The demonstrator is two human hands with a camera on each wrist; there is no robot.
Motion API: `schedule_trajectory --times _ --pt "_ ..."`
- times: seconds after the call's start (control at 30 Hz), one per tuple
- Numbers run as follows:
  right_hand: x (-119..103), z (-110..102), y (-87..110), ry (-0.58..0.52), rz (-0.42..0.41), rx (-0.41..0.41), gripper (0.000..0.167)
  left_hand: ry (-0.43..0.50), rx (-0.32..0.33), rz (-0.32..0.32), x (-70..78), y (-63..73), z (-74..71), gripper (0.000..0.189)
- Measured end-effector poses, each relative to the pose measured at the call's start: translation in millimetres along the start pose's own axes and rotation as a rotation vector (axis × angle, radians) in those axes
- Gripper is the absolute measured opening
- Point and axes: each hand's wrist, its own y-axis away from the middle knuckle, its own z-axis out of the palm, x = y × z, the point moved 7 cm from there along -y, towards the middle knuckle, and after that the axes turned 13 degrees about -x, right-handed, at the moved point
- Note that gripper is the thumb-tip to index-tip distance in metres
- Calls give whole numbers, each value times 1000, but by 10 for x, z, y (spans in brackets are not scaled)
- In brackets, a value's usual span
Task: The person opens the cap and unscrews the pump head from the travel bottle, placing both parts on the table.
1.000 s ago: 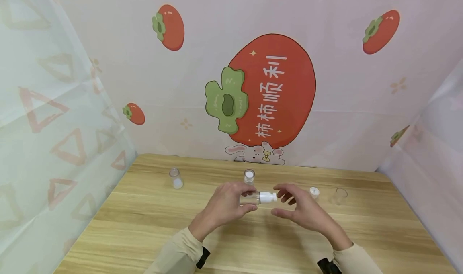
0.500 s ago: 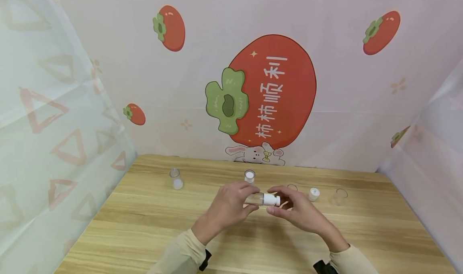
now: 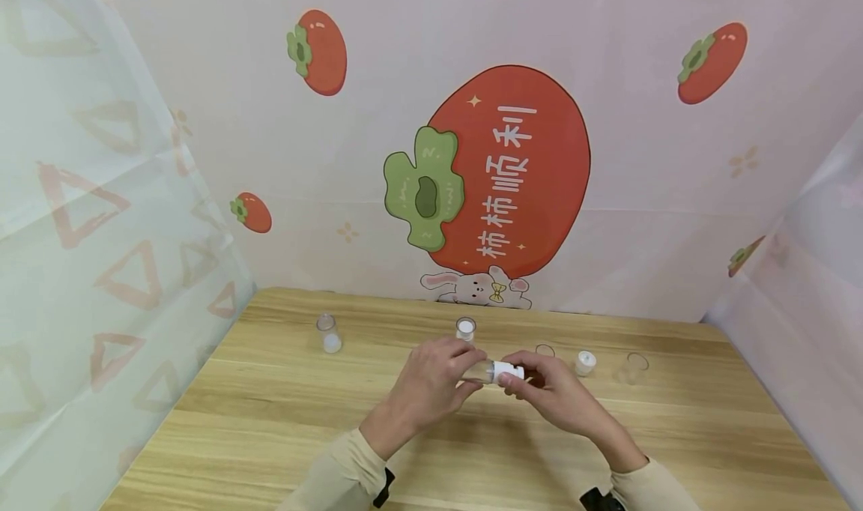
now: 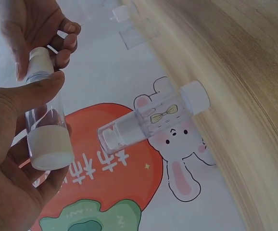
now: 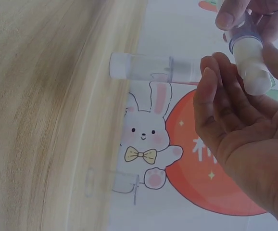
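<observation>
Hands (image 3: 428, 383) (image 3: 559, 395) grip a bottle (image 4: 51, 147), room either side before the table (image 3: 263, 421) ends.

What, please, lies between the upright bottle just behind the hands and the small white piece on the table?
A clear cover lies between the upright bottle and the small white piece; the left wrist and head views show it.

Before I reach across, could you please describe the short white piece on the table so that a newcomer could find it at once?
On the wooden table, look just beyond the person's right hand in the head view. A clear cover sits partly hidden behind it, and a second clear cover farther right. The short white piece sits between them, opaque where both neighbours are see-through.
</observation>
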Motion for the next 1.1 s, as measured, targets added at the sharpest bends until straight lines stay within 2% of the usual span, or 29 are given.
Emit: schedule_trajectory --times 0.27,0.7,0.97,1.1 --pt "13 21 -23 -68 -9 9 12 -7 -32 -6 3 0 29 36" --pt "22 32 -18 -65 -24 20 11 16 -97 -16 17 -21 25 35" --pt "-38 8 -1 -65 -46 34 16 104 -115 -42 -30 0 56 37" --pt "-57 -11 7 -71 -65 49 19 195 -143 -74 -71 -1 68 37"
